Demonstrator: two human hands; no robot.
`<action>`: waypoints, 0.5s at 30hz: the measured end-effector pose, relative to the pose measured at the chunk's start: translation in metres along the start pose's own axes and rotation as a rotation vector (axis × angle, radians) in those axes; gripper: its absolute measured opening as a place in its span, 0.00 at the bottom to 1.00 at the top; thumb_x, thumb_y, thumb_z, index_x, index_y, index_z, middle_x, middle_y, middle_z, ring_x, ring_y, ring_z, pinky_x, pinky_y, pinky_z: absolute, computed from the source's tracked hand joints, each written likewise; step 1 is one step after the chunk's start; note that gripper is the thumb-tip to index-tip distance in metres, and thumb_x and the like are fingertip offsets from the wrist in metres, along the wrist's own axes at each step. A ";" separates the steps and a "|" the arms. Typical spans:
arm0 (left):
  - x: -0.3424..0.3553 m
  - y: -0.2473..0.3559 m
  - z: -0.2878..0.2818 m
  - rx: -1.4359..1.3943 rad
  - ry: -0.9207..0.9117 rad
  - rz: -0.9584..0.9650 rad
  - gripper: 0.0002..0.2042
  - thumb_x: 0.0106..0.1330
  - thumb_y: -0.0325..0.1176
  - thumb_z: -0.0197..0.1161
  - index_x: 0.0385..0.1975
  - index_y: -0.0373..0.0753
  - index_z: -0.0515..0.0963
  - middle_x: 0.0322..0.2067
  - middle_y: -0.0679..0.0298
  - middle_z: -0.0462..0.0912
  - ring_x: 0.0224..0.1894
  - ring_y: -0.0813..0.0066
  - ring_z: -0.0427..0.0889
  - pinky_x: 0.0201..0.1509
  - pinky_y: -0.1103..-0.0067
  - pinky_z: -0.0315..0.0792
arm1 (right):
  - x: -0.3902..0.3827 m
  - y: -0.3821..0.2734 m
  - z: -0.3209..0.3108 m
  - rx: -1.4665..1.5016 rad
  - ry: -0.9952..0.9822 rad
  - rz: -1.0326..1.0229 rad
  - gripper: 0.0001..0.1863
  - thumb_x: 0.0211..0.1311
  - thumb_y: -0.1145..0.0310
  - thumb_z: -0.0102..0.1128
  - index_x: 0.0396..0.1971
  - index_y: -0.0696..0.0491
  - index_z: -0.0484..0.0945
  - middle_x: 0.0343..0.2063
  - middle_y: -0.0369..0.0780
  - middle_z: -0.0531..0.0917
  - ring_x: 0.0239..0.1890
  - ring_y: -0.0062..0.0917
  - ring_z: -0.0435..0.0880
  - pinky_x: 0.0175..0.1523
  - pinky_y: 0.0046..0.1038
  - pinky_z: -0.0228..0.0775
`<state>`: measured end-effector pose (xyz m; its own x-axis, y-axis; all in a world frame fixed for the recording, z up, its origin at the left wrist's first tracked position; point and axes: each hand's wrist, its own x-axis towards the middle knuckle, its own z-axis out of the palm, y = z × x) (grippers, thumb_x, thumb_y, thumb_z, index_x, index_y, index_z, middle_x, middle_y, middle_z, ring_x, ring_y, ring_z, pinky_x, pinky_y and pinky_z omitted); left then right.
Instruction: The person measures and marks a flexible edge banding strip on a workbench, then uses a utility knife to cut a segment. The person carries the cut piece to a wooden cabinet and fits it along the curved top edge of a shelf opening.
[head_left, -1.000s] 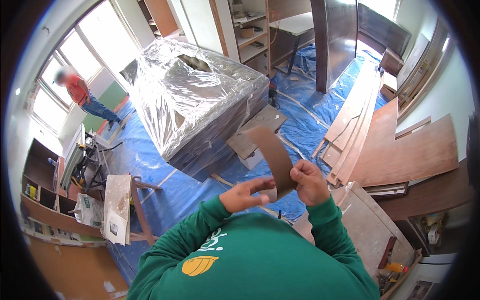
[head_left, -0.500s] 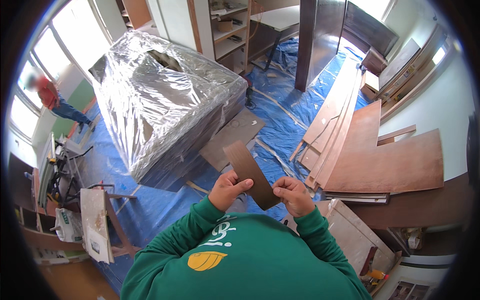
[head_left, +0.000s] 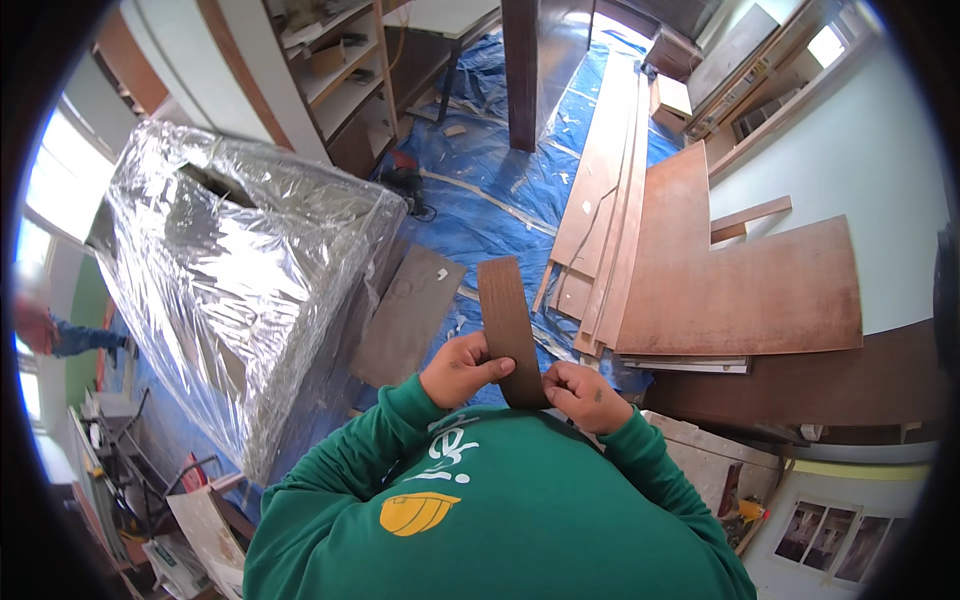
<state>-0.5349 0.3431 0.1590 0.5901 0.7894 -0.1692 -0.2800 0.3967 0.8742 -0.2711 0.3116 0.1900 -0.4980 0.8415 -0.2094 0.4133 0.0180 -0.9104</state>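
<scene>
A short, wide brown wood-grain strip, thin and slightly curved, stands up in front of my chest. My left hand is closed on its left edge, with the thumb lying on the near face. My right hand pinches the strip near its lower right corner, fingers curled in. The strip's bottom end sits close against my green sweatshirt, and the fingers behind it are hidden.
A large piece wrapped in clear plastic stands at the left on blue sheeting. A flat board lies beside it. Long planks and a notched plywood panel are at the right. Another person is at the far left.
My view has swung to the right, so the room has shifted left in the picture. The strip has turned more upright, both hands still holding it.
</scene>
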 end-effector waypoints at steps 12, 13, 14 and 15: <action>0.171 0.018 -0.015 0.363 0.044 0.066 0.20 0.72 0.35 0.65 0.60 0.33 0.75 0.43 0.60 0.86 0.41 0.78 0.83 0.46 0.77 0.77 | 0.124 0.073 -0.129 0.331 -0.126 0.059 0.31 0.65 0.67 0.70 0.65 0.59 0.70 0.53 0.43 0.83 0.55 0.24 0.79 0.62 0.30 0.71; 0.186 0.023 -0.020 0.412 0.065 0.039 0.21 0.72 0.35 0.64 0.61 0.33 0.74 0.44 0.60 0.85 0.42 0.77 0.82 0.46 0.77 0.77 | 0.137 0.083 -0.142 0.371 -0.124 0.074 0.29 0.65 0.68 0.70 0.63 0.60 0.72 0.52 0.42 0.83 0.54 0.23 0.79 0.61 0.29 0.71; 0.196 0.027 -0.021 0.457 0.090 0.046 0.22 0.73 0.37 0.63 0.63 0.34 0.73 0.47 0.59 0.84 0.45 0.76 0.82 0.49 0.76 0.76 | 0.150 0.095 -0.155 0.413 -0.120 0.093 0.27 0.65 0.68 0.70 0.61 0.60 0.73 0.50 0.41 0.84 0.53 0.22 0.79 0.60 0.28 0.72; 0.202 0.031 -0.019 0.499 0.110 0.044 0.24 0.74 0.39 0.62 0.65 0.34 0.72 0.50 0.57 0.83 0.47 0.75 0.82 0.51 0.76 0.76 | 0.160 0.108 -0.170 0.363 -0.087 0.109 0.25 0.65 0.69 0.69 0.59 0.60 0.75 0.48 0.40 0.84 0.51 0.22 0.80 0.58 0.28 0.72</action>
<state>-0.4388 0.5235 0.1433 0.4957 0.8553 -0.1510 0.1090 0.1112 0.9878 -0.1763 0.5398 0.1191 -0.5355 0.7784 -0.3275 0.1788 -0.2745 -0.9448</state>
